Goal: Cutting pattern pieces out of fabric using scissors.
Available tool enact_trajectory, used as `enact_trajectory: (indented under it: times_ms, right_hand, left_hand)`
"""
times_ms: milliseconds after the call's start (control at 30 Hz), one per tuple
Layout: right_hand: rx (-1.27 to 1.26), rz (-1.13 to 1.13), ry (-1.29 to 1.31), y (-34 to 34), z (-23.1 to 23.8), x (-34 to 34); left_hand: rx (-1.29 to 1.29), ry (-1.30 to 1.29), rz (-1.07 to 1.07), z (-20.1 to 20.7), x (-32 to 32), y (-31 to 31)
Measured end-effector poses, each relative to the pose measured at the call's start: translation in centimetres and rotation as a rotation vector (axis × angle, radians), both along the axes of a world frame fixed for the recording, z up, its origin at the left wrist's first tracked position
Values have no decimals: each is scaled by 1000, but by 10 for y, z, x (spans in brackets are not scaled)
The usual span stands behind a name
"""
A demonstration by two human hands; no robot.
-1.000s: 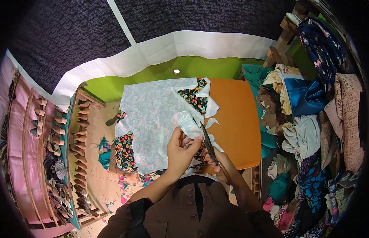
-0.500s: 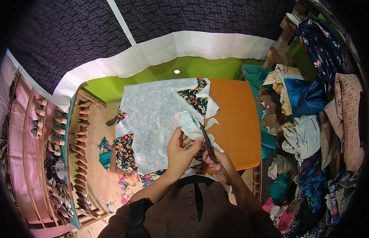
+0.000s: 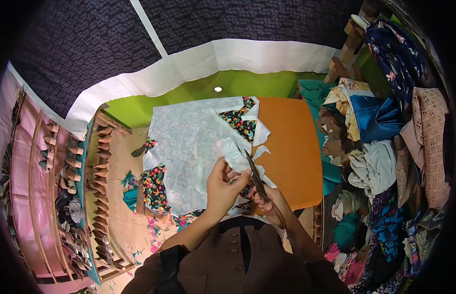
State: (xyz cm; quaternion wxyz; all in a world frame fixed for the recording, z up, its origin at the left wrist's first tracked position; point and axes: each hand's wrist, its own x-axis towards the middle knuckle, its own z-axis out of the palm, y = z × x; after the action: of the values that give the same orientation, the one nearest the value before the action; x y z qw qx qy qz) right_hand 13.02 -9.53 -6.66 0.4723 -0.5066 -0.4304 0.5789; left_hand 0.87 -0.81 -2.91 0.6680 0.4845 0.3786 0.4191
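Close to my body, my left hand (image 3: 227,183) pinches a small white piece of fabric (image 3: 234,151) between thumb and fingers. Dark scissors (image 3: 256,177) are gripped in my right hand (image 3: 267,202), their blades pointing up and away along the right edge of that piece. Under both hands spreads a large whitish sheet of fabric (image 3: 184,132), with black floral cloth (image 3: 155,188) showing at its left edge and another floral patch (image 3: 242,122) at its upper right. White offcuts (image 3: 262,151) lie just beyond the blades.
The orange table (image 3: 291,152) shows at the right. Heaps of folded cloth (image 3: 372,166) crowd the right side. Racks of wooden shoe lasts (image 3: 101,186) stand at the left, with scraps (image 3: 132,191) on the floor. A dark patterned curtain (image 3: 238,22) hangs beyond the table.
Almost everything stays in place. The white piece in my left hand and the scissor blades have shifted very slightly.
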Motion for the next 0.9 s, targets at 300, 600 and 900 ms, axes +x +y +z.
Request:
enact_trajectory:
  times_ms: [300,600,900]
  right_hand:
    - [17,-52,-23,2,14,-6]
    - [-8,-24,31,-2,8,-4]
    - [53,-61,-48,0,4,1]
  left_hand:
    - [12,70,-48,-9,-3,2]
    - [-2,18,-42,-9,-1,3]
    - [-2,95,-95,-13,-5,4]
